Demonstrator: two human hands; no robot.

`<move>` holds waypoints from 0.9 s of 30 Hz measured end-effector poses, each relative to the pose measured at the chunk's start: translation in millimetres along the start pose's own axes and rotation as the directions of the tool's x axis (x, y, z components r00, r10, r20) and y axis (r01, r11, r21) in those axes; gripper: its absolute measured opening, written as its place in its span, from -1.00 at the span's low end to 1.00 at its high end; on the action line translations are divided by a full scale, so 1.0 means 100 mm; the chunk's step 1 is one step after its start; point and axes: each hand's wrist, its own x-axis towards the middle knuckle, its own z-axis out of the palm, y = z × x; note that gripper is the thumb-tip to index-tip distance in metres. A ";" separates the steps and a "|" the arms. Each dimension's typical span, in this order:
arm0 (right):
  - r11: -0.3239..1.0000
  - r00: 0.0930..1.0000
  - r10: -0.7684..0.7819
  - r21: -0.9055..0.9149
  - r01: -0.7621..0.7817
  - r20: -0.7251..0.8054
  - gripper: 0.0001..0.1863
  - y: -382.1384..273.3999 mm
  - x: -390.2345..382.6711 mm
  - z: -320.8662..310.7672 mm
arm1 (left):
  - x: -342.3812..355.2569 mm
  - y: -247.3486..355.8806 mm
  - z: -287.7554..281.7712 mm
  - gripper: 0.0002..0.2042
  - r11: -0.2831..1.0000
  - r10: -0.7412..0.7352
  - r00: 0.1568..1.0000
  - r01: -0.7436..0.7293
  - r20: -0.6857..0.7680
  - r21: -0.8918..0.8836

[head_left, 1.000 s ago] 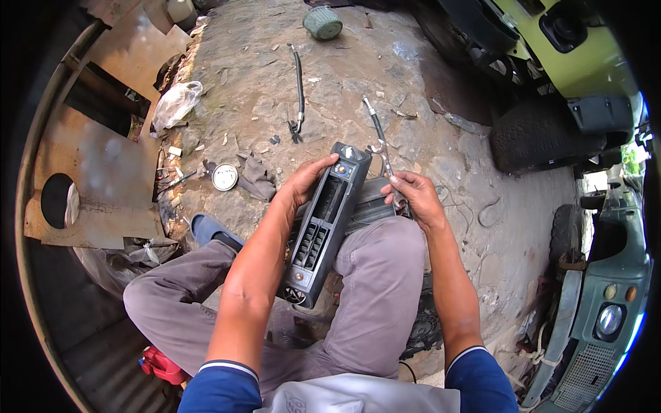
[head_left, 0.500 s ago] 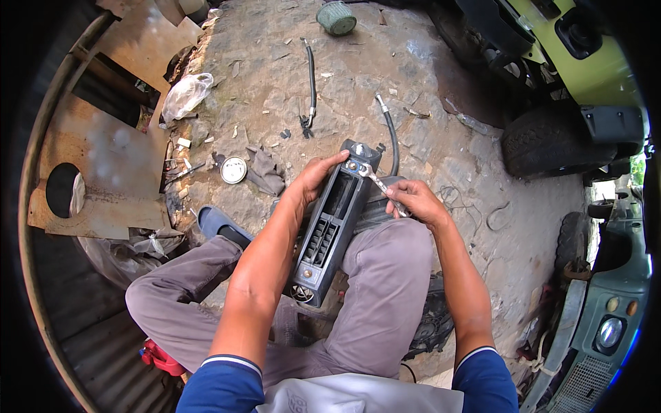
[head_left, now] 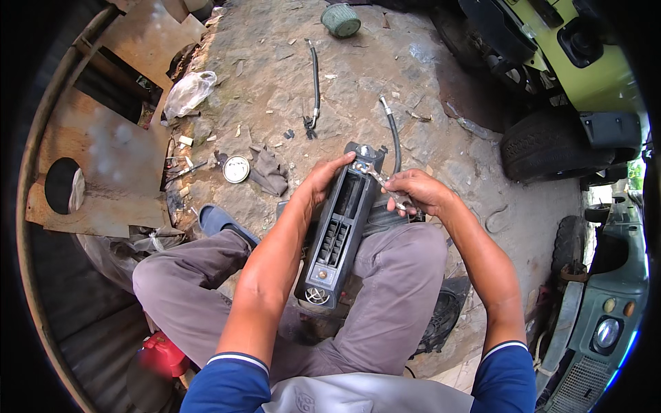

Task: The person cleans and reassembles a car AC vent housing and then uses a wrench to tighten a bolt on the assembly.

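A long black vent unit (head_left: 334, 241), like a vehicle's air-conditioner housing, lies tilted across my lap with its slatted face up. My left hand (head_left: 323, 177) grips its left side near the far end, thumb over the top edge. In my right hand (head_left: 415, 188) is a metal wrench (head_left: 380, 179), pinched between thumb and fingers. The wrench's far end reaches a fitting (head_left: 361, 166) at the unit's far end; whether it sits round the fitting, I cannot tell. A brass-coloured bolt (head_left: 322, 274) shows at the near end, above a round vent (head_left: 317, 294).
Two black hoses (head_left: 316, 79) (head_left: 392, 131) lie on the stone ground ahead. Left of them are an open round tin (head_left: 235, 169), a grey rag (head_left: 268, 172) and a plastic bag (head_left: 189, 93). A green basket-like cylinder (head_left: 341, 20) stands far off. Vehicles flank the right, one with a tyre (head_left: 549, 142).
My right hand and the wrench have turned, the wrist moving a little up and the elbow outward. The left hand keeps its grip on the vent unit. The whole view has shifted slightly.
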 end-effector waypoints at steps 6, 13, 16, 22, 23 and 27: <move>0.989 0.987 0.132 -0.078 -0.124 0.094 -0.81 -0.07 0.06 0.11 | 0.00 -0.03 0.03 -0.47 0.998 0.057 0.998 -0.057 -0.009 0.006; 0.981 0.980 0.175 -0.095 -0.166 0.095 -0.81 -0.12 0.09 0.26 | -0.07 -0.01 0.05 -0.48 0.995 0.092 0.996 -0.091 0.001 0.035; 0.918 0.981 0.196 -0.355 -0.179 0.013 -0.81 -0.22 0.05 0.22 | -0.09 -0.02 0.06 -0.50 0.995 0.094 0.996 -0.094 0.004 0.026; 0.747 0.994 0.026 -0.659 -0.089 -0.106 -0.76 -0.36 0.01 -0.10 | -0.10 -0.01 0.09 -0.50 0.992 0.089 0.996 -0.089 0.001 0.086; 0.707 0.994 -0.030 -0.705 -0.056 -0.109 -0.73 -0.37 0.02 -0.18 | -0.10 -0.01 0.11 -0.49 0.990 0.094 0.996 -0.094 0.007 0.107; 0.617 0.989 -0.128 -0.787 0.017 -0.079 -0.75 -0.45 0.13 -0.37 | -0.07 -0.01 0.11 -0.48 0.985 0.071 0.997 -0.073 0.022 0.155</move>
